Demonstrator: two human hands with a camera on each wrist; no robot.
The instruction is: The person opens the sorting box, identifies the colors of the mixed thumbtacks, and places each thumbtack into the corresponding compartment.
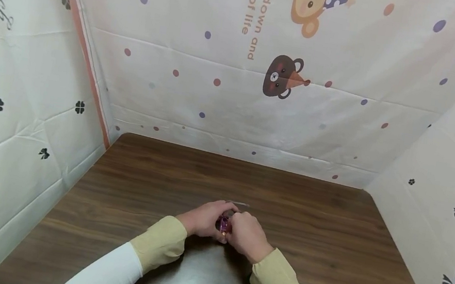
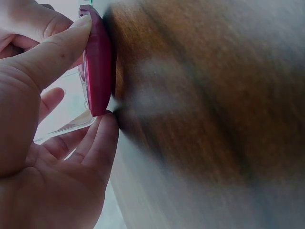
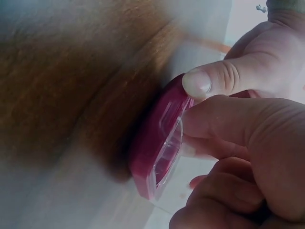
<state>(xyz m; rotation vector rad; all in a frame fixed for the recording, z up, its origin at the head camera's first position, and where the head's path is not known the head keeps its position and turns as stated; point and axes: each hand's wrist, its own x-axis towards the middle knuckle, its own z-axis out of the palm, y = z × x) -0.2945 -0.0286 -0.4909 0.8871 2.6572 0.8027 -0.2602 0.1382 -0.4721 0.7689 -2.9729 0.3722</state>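
Note:
A small magenta plastic case (image 3: 159, 126) with a clear plastic part (image 2: 71, 126) stands on edge, close above the table. My left hand (image 1: 208, 218) grips it, the thumb at one end and fingertips at the other in the left wrist view. Close against the case's open side is my right hand (image 1: 245, 233), with several fingers curled in the right wrist view. One right finger reaches behind the case's rim; its tip is hidden, so I cannot tell whether it pinches anything. In the head view both hands cover most of the case.
The dark wood-grain table (image 1: 309, 213) extends around both hands. Pale printed sheets (image 1: 164, 93) rise behind it and along both sides. Light from above reflects off the table's near part.

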